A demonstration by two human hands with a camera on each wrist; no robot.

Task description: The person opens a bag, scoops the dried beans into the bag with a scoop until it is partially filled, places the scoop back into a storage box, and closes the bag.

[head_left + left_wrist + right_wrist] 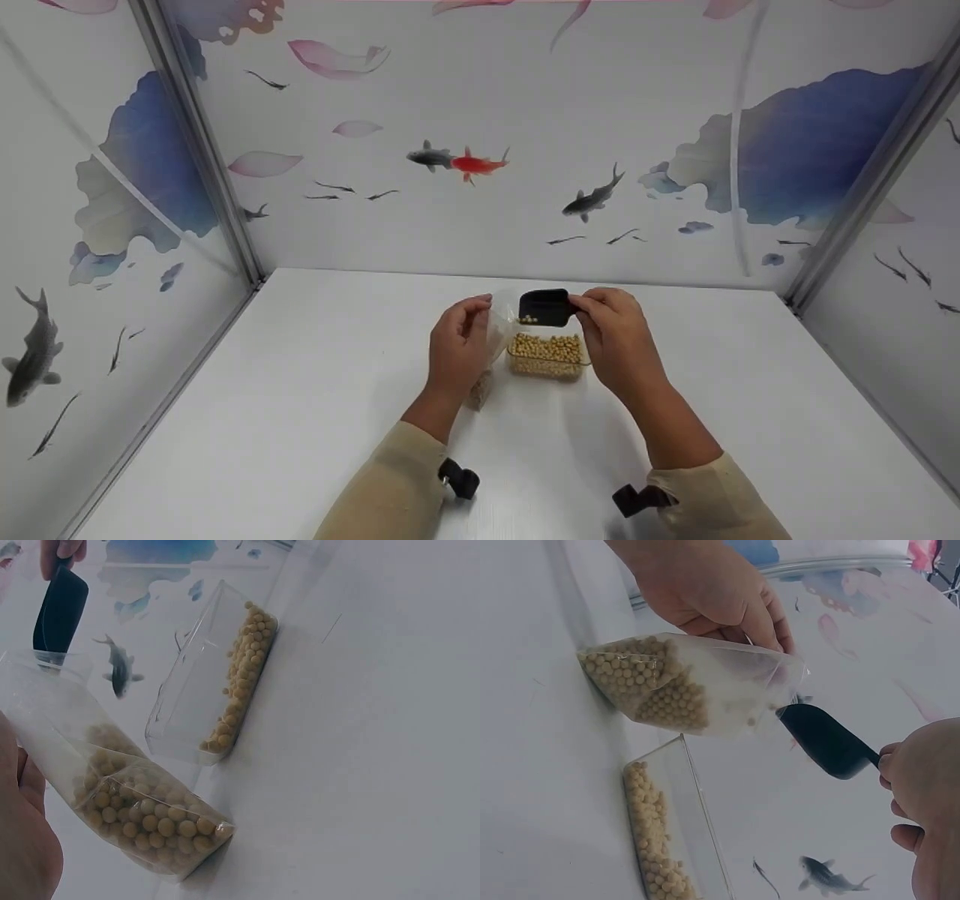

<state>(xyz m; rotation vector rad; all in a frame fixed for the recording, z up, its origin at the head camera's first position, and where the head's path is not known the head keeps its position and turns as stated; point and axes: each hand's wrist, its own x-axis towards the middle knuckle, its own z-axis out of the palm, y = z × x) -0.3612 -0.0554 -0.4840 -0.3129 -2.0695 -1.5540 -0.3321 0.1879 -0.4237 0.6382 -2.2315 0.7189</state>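
Note:
My left hand (459,346) holds a clear plastic bag (727,682) near its open mouth. Dried soybeans fill the bag's lower part, and its bottom rests on the table. In my right hand (621,337) is a small black scoop (551,307), gripped by the handle. The scoop's lip is at the bag's mouth and tilts toward it, with a few soybeans near the lip in the head view. Just below the scoop, a clear rectangular container (544,371) of soybeans (244,682) stands on the table, right of the bag.
The white table (315,375) is enclosed by printed panels at the back (480,225) and both sides, with metal corner posts (199,135). A black wrist mount (459,478) sits on the left sleeve, another (637,501) on the right.

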